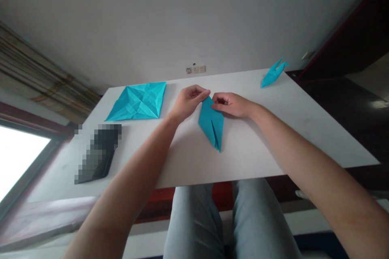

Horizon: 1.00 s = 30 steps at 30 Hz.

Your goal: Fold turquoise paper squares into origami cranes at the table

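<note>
Paper [209,116]: smooth, turquoise, kite-shaped, slit below | left hand [191,99]: pinching top point | right hand [233,104]: pinching edge

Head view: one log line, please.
left hand: pinching folded paper, far tip | right hand: at its upper right edge | paper crane: right

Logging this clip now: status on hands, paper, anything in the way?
Left hand pinching top tip of paper. Right hand at its upper right edge. Paper kite-shaped, split end toward person. Sheet left, crane right, both apart.
</note>
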### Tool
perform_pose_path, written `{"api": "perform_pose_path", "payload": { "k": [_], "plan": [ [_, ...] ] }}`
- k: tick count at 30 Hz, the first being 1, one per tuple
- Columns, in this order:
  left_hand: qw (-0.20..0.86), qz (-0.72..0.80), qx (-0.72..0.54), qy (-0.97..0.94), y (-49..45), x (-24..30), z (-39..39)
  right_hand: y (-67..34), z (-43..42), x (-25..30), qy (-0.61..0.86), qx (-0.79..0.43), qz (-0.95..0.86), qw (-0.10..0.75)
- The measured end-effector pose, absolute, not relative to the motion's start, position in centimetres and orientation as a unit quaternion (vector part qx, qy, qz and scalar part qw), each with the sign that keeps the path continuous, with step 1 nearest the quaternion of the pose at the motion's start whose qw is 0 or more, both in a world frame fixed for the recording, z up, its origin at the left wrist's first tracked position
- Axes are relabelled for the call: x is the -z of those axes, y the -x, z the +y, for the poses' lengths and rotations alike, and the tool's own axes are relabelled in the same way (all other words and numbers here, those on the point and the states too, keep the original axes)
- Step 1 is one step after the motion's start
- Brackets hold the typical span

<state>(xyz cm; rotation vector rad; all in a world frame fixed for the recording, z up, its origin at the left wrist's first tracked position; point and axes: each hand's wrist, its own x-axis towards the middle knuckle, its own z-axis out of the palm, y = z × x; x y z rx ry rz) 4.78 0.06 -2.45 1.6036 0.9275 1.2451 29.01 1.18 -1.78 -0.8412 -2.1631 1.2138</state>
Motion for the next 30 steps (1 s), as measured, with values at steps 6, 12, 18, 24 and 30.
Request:
{"api": "perform_pose_path", "payload": {
  "k": [6, 12, 18, 24, 30],
  "plan": [
    [0.460, 0.363, -0.520, -0.621, -4.7, 2.3, 0.1, -29.4, 1.5, 2.3, 0.314, -0.456, -0.795, 0.249],
    [0.372, 0.484, -0.513, -0.603, -4.3, 2.3, 0.0, -29.5, 2.5, 2.9, 0.327, -0.370, -0.804, 0.332],
    [0.404, 0.533, -0.410, -0.620, -4.8, 2.4, -1.0, -30.0, 3.9, 3.0, 0.347, -0.330, -0.760, 0.439],
    [0.518, 0.449, -0.437, -0.582, -5.3, 2.6, -0.7, -30.5, 4.1, 3.4, 0.374, -0.294, -0.751, 0.458],
    [0.521, 0.385, -0.508, -0.567, -5.1, 3.3, 0.5, -30.4, 4.5, 4.7, 0.390, -0.309, -0.727, 0.474]
  ]
}}
